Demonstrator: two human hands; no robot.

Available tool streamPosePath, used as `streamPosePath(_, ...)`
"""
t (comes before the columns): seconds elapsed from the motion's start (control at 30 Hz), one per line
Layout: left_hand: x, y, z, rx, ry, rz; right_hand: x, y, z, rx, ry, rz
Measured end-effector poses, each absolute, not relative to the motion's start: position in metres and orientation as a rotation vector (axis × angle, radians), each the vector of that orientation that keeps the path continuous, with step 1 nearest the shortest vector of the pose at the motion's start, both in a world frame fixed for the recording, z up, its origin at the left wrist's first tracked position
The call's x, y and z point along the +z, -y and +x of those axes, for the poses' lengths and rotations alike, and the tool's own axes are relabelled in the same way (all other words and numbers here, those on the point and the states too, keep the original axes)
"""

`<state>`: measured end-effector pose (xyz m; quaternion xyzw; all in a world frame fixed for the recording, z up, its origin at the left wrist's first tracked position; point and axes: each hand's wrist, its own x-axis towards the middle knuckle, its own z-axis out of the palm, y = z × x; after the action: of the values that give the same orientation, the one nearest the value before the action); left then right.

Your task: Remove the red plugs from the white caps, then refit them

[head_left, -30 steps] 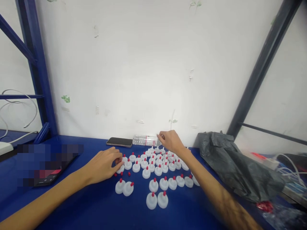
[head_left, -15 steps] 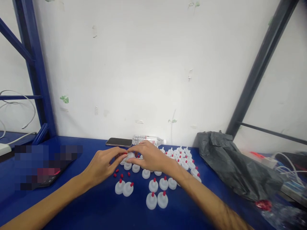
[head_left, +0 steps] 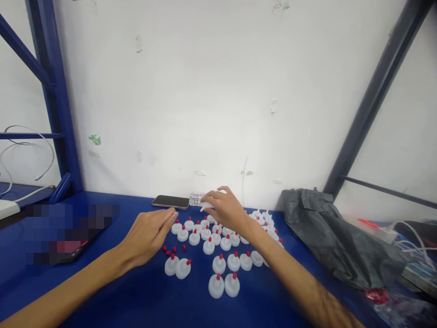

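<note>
Loosely spread over a blue tabletop (head_left: 136, 296), below a scuffed white wall (head_left: 191, 91): red-tipped white caps (head_left: 208, 246). Pinched in the right hand (head_left: 225, 210), before a clear bottle (head_left: 195, 199), a white nozzle piece (head_left: 206, 205). For the bunched left hand (head_left: 145, 238), cannot tell the grip.

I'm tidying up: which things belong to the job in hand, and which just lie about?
Job in hand:
white spouted plastic piece in the right hand
round white plastic pieces with red tips
small loose red caps

Seemingly lying about:
black-screened phone
clear plastic bottle
crumpled grey plastic bag
</note>
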<state>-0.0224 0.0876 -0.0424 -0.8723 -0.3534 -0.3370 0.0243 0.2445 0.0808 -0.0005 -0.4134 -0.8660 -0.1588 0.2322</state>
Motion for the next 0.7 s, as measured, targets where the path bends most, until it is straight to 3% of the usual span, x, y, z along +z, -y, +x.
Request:
streamPosePath(0.43, -0.038, -0.095, -0.032, -0.468, 1.094, -2.912, -0.021, -0.095, 0.249, -0.342, 2.309, -1.344)
streamPosePath(0.7, -0.041, -0.095, -0.034, -0.388, 1.079, -2.956, -0.033, -0.102, 0.251, -0.370, 2.399, -1.399)
